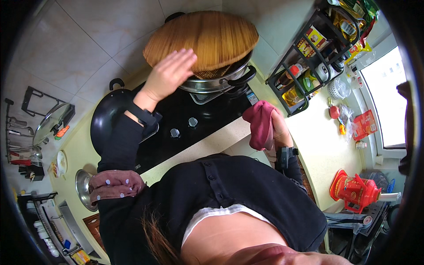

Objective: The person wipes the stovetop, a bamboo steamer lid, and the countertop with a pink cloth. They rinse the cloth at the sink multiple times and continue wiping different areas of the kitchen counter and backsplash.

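Note:
A round woven lid of straw or bamboo sits tilted over a steel steamer pot on the black gas hob. Part of a dark woven surface shows beneath its front rim. My left hand is at the lid's front left edge, fingers stretched out straight and back upward. Its thumb and palm are hidden, and whether it touches the lid cannot be told. In my right hand is a folded dark-red cloth, held over the counter's front edge, right of the hob.
A black wok stands on the hob's left side, partly behind my left forearm. Right of the pot is a black rack of bottles. A red thermos stands on the right counter, and a steel bowl lies left.

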`<state>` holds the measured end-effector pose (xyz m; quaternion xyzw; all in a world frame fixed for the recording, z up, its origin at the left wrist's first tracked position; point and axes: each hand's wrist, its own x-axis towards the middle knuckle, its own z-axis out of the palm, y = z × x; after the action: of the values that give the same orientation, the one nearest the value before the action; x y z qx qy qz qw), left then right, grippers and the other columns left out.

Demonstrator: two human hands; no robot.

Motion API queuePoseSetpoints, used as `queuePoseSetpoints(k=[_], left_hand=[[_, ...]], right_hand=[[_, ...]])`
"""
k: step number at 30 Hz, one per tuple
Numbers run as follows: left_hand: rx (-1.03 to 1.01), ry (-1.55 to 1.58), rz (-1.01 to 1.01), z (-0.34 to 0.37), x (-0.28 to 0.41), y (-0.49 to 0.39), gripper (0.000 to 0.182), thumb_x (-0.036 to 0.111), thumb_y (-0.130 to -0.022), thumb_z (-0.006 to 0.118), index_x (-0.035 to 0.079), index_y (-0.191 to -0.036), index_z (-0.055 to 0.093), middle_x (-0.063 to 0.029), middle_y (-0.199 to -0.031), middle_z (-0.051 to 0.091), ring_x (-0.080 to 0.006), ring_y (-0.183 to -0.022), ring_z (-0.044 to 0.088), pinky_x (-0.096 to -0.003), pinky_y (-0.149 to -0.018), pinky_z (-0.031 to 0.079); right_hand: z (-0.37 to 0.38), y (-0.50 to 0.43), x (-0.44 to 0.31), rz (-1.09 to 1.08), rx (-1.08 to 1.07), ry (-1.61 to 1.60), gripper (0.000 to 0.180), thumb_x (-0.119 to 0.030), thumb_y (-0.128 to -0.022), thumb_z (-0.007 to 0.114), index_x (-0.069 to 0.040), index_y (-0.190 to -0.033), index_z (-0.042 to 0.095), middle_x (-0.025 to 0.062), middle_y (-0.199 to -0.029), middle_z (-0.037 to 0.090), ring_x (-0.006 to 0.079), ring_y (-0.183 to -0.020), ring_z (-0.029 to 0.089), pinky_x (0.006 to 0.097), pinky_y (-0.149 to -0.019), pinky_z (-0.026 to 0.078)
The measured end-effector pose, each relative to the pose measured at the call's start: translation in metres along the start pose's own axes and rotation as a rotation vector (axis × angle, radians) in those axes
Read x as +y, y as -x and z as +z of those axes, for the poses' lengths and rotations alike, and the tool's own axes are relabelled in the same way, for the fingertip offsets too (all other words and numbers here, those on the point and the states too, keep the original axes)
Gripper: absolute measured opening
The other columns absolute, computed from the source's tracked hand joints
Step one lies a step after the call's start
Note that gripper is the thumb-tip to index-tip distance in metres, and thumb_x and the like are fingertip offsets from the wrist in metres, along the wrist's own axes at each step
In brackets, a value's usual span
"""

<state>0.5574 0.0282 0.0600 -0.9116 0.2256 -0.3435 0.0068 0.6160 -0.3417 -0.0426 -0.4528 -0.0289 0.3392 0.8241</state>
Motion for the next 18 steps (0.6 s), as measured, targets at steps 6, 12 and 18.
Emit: queuePoseSetpoints(k=[6, 12, 18], left_hand=[[0.335, 0.051, -0.217, -0.032, -0.044, -0.05, 0.026, 0.017, -0.092, 0.063, 0.014, -0.118, 0.062, -0.0114, -0.1, 0.069, -0.031, -0.087, 0.068, -0.0374, -0.071, 0.056], [0.411, 0.105, -0.314, -0.05, -0.072, -0.081, 0.021, 0.015, -0.09, 0.063, 0.01, -0.11, 0.064, -0.0143, -0.083, 0.068, -0.0293, -0.073, 0.068, -0.0338, -0.065, 0.054], [0.281, 0.128, -0.34, -0.053, -0.061, -0.076, 0.025, 0.014, -0.091, 0.062, 0.012, -0.116, 0.062, -0.0115, -0.086, 0.068, -0.0242, -0.074, 0.066, -0.0319, -0.067, 0.052]], right_hand=[[0.003, 0.004, 0.001, -0.019, 0.053, 0.047, 0.021, -0.013, -0.097, 0.048, 0.001, -0.107, 0.06, 0.0073, -0.093, 0.066, 0.0155, -0.077, 0.064, 0.0264, -0.067, 0.054], [-0.002, 0.01, 0.0, -0.086, 0.027, 0.044, 0.024, -0.021, -0.098, 0.047, -0.002, -0.106, 0.06, 0.0054, -0.092, 0.066, 0.0137, -0.075, 0.063, 0.024, -0.063, 0.052], [0.002, 0.024, 0.002, -0.119, 0.103, -0.026, 0.024, -0.019, -0.095, 0.044, -0.001, -0.105, 0.058, 0.0065, -0.091, 0.063, 0.0152, -0.075, 0.061, 0.0263, -0.066, 0.051]])
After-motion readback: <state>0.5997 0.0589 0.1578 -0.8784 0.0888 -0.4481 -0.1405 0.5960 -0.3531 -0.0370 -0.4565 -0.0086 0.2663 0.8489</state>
